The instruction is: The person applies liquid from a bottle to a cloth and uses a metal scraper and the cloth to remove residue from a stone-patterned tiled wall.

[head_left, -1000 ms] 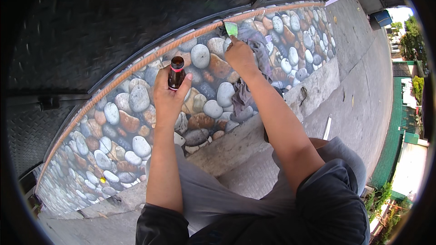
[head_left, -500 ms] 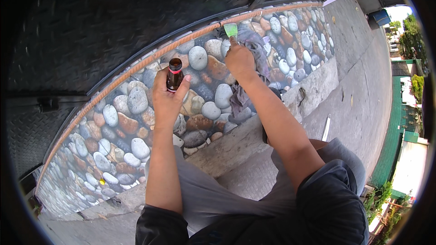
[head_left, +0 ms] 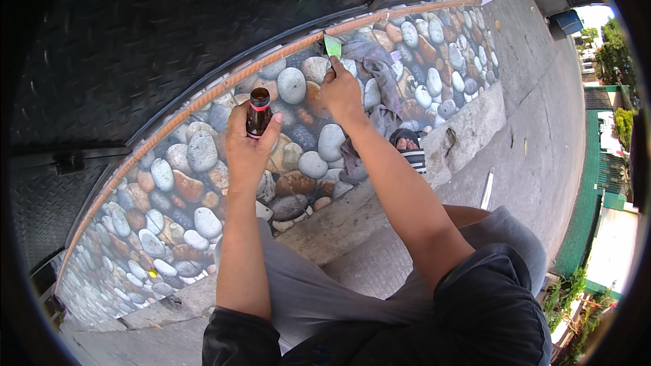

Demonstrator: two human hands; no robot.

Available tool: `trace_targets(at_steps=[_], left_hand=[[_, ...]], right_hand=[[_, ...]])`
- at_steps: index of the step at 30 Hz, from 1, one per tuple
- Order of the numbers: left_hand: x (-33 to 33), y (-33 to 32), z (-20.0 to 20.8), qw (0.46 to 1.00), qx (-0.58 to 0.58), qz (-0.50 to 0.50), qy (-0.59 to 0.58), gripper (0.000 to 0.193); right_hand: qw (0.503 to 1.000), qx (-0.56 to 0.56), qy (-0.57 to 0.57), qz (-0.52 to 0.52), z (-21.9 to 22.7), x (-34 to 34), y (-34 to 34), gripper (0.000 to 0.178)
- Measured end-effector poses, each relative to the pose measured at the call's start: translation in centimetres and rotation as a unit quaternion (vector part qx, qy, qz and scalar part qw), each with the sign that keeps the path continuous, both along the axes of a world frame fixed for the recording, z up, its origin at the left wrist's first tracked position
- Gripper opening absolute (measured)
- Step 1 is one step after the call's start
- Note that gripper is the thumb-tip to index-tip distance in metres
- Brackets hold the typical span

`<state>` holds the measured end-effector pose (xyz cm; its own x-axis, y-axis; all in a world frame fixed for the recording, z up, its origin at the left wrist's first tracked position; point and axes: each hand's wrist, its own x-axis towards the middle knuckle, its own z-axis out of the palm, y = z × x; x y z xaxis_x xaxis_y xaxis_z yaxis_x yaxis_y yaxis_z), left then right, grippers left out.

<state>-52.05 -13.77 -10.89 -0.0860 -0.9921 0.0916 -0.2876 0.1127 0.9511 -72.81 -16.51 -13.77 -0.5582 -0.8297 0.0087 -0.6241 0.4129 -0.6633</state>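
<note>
Brown bottle (head_left: 258, 112), upright and open-topped, gripped in the fingers of the left hand (head_left: 247, 142), now slightly lower than a second ago; beyond it, the right hand (head_left: 341, 91) has pushed farther up the pebble wall (head_left: 196, 152), its fingers pinching a green scraper (head_left: 332, 45) against the rusty bar (head_left: 203, 100), grey cloth (head_left: 376, 71) just beside them

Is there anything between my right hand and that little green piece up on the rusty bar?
Nothing visible: the right hand already reaches the green piece on the rusty bar. The grey cloth lies beside it, to the right.
</note>
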Motion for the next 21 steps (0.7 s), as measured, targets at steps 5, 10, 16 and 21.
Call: trace_targets(at_steps=[5,10,16,21], left_hand=[[0.1,-0.2,-0.4,1.0,-0.002,-0.004,0.01,0.039],[-0.6,-0.1,0.2,1.0,0.0,-0.018,0.021,0.038],[-0.4,-0.1,-0.3,0.999,0.034,-0.022,0.034,0.038],[-0.4,0.0,-0.4,0.999,0.029,-0.013,0.043,0.037]], right_hand=[[1.0,-0.018,-0.021,0.003,-0.5,-0.5,-1.0,0.043],[0.988,0.03,-0.152,-0.022,0.0,0.0,-2.4,0.049],[0.926,0.087,-0.356,-0.088,3.2,0.9,-3.2,0.053],[0.952,0.059,-0.296,-0.049,2.6,0.5,-3.2,0.05]])
